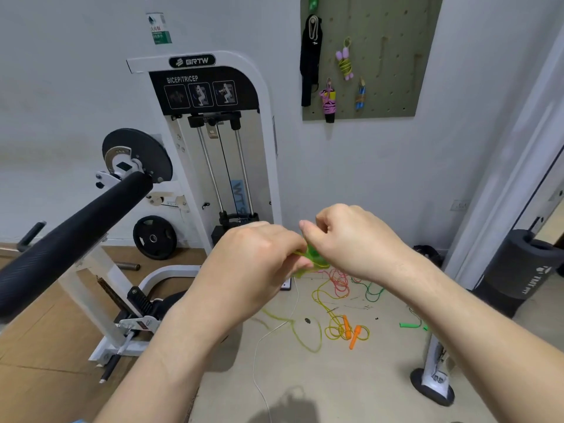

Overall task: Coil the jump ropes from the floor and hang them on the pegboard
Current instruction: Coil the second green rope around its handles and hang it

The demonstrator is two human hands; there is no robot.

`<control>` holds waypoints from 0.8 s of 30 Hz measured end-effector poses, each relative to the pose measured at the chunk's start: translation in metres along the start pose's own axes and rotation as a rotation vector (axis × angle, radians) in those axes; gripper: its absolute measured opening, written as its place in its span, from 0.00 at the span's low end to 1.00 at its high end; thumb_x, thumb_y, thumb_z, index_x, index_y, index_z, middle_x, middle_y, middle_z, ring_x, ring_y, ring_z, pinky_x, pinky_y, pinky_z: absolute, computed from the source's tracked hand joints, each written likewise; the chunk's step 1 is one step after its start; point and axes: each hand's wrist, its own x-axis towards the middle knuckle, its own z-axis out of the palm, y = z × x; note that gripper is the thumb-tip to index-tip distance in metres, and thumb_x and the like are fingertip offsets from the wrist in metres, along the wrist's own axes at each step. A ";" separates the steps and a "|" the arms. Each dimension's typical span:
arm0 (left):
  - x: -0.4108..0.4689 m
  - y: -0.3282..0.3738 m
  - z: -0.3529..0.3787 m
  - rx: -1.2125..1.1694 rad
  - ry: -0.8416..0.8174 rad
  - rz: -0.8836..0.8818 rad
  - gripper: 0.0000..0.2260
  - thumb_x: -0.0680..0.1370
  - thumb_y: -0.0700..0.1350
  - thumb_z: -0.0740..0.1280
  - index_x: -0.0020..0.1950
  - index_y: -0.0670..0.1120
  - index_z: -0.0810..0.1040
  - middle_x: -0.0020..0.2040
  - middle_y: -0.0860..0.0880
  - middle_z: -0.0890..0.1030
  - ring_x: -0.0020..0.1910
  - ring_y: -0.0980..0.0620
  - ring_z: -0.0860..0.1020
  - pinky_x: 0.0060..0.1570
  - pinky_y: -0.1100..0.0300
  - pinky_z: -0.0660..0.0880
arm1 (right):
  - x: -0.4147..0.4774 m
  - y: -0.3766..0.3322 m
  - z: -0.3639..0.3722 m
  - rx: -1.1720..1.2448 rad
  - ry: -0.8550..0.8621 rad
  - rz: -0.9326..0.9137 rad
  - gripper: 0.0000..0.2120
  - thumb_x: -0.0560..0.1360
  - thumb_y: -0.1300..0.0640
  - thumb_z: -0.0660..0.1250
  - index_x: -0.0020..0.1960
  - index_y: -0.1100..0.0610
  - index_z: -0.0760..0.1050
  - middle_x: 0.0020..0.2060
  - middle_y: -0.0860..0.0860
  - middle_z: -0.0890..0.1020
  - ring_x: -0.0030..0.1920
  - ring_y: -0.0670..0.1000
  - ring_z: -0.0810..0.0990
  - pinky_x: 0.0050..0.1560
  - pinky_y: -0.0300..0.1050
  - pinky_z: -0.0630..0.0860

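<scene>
Fingers (308,229) pinch green rope (314,256); pegboard (392,74) holds coiled ropes (345,62).

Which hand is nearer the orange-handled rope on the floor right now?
Right. In this view the right hand hangs almost directly above the orange-handled rope; the left hand is up and off to its left. Both pinch the green rope.

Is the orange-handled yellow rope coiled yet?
Not coiled: the yellow jump rope with orange handles sprawls in loose loops on the beige floor.
</scene>
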 end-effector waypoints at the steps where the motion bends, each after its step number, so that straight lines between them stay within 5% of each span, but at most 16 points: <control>1: 0.001 0.000 -0.001 0.002 0.007 0.004 0.11 0.73 0.52 0.64 0.43 0.48 0.83 0.34 0.51 0.81 0.32 0.47 0.77 0.31 0.58 0.74 | 0.000 -0.001 0.000 -0.032 -0.019 -0.019 0.23 0.78 0.42 0.57 0.31 0.56 0.68 0.27 0.51 0.72 0.34 0.57 0.73 0.30 0.45 0.63; 8: 0.000 -0.005 -0.020 -0.218 -0.010 -0.056 0.12 0.74 0.54 0.68 0.53 0.50 0.81 0.41 0.53 0.81 0.38 0.54 0.79 0.36 0.57 0.76 | 0.002 -0.002 -0.006 0.153 -0.095 -0.007 0.17 0.75 0.53 0.56 0.30 0.56 0.61 0.24 0.51 0.68 0.28 0.54 0.66 0.29 0.45 0.61; 16: -0.007 -0.004 -0.008 0.054 -0.032 0.030 0.11 0.77 0.52 0.64 0.43 0.48 0.82 0.38 0.51 0.80 0.34 0.47 0.78 0.29 0.54 0.75 | 0.001 -0.006 0.001 -0.093 0.038 -0.101 0.16 0.75 0.51 0.54 0.31 0.56 0.62 0.27 0.51 0.68 0.34 0.59 0.69 0.32 0.48 0.60; 19: -0.004 -0.008 -0.010 -0.074 -0.030 -0.036 0.13 0.75 0.56 0.64 0.42 0.48 0.82 0.35 0.53 0.80 0.34 0.51 0.76 0.32 0.56 0.74 | -0.002 -0.003 0.000 -0.115 0.077 -0.248 0.17 0.76 0.49 0.51 0.31 0.54 0.60 0.26 0.50 0.65 0.32 0.57 0.66 0.36 0.48 0.61; 24: 0.002 -0.009 -0.018 -0.396 0.019 -0.235 0.12 0.67 0.56 0.74 0.38 0.48 0.85 0.31 0.51 0.82 0.32 0.53 0.78 0.34 0.55 0.73 | -0.005 0.001 -0.005 0.054 0.008 -0.371 0.15 0.73 0.49 0.50 0.29 0.51 0.58 0.23 0.49 0.63 0.27 0.50 0.63 0.30 0.46 0.59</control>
